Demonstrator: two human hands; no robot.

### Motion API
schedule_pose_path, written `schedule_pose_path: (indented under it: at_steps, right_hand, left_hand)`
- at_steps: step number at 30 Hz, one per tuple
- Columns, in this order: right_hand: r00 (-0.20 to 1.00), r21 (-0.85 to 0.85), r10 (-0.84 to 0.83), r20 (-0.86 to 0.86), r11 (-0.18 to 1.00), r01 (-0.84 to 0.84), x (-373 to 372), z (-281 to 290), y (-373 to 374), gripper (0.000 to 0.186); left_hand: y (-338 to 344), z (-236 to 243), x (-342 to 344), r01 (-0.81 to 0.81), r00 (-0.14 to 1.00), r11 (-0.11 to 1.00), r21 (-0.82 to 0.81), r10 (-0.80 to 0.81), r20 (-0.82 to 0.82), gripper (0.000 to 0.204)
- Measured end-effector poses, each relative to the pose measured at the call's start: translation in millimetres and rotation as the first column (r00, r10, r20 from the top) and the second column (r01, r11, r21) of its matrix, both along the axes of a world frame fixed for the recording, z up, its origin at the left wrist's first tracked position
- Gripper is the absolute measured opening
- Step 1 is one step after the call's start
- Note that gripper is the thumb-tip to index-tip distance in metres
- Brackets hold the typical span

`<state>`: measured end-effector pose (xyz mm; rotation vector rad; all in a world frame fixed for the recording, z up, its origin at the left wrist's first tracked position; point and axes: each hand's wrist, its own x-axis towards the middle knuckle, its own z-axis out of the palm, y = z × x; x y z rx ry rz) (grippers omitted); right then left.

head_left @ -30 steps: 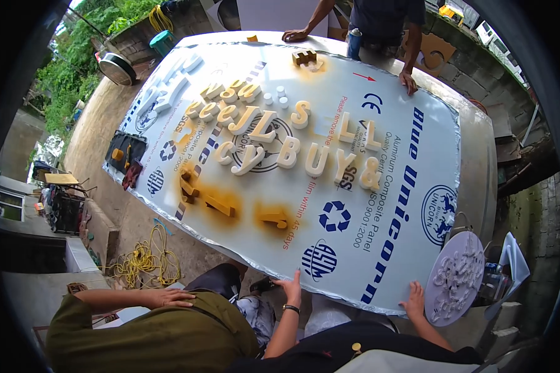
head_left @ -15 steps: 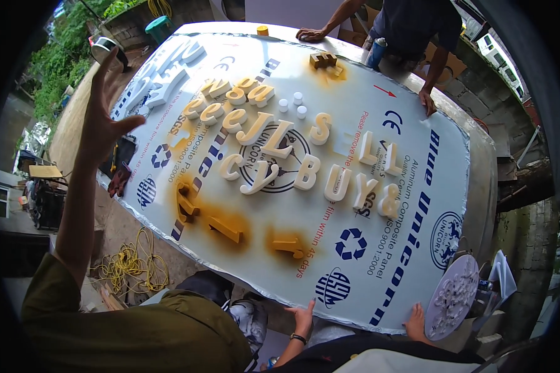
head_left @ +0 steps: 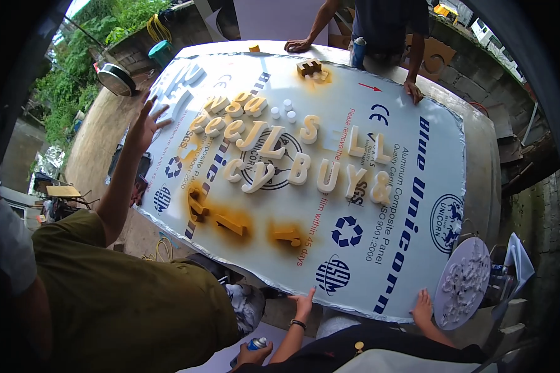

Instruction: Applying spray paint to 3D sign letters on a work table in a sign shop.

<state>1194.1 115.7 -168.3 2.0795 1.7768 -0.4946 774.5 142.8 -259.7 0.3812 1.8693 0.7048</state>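
My left hand [head_left: 302, 307], with a dark band on its wrist, rests at the near edge of a large film-covered panel [head_left: 379, 273]. Its thumb and finger are spread apart. Further right, my right hand [head_left: 422, 304] lies on the same edge, fingers stretched out. Neither hand holds a loose thing. White block letters [head_left: 300, 169] with yellowish sides stand in rows across the panel's middle. Nearer my left hand are orange-yellow painted letters [head_left: 286, 237] amid brown overspray. A round lilac board [head_left: 445, 317] bearing small white pieces is beside my right hand.
At left, a person in an olive shirt [head_left: 124, 298] reaches a spread hand [head_left: 146, 127] over the panel. Another hand low down holds a spray can [head_left: 256, 344]. Across the panel, a person's hands [head_left: 413, 91] rest on its support, near a blue can [head_left: 358, 52].
The view has shifted slightly. The olive-shirted person's raised hand is lower and further right, with the body leaning in. A hand with a spray can now shows below. My hands stay on the panel edge.
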Motion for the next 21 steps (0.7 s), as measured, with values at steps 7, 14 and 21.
schedule_pose_path:
  at_steps: [7,14,21]
  right_hand:
    - [0.993,0.02,0.079,0.091,0.997,-0.081,9.4,-16.4,-5.4,0.061]
    - [0.972,0.171,0.174,0.158,0.965,-0.201,29.2,-32.1,-19.9,0.041]
    - [0.978,0.229,0.195,-0.073,0.958,-0.174,55.9,-1.7,-45.7,0.075]
  left_hand:
    - [8.8,19.7,13.8,-0.097,0.989,0.992,0.083,0.106,-0.106,0.112]
    - [-50.1,10.1,55.2,-0.375,0.88,0.877,0.3,0.438,-0.184,0.086]
    - [-222.7,-36.2,141.8,-0.027,0.983,0.996,-0.082,0.012,-0.181,0.078]
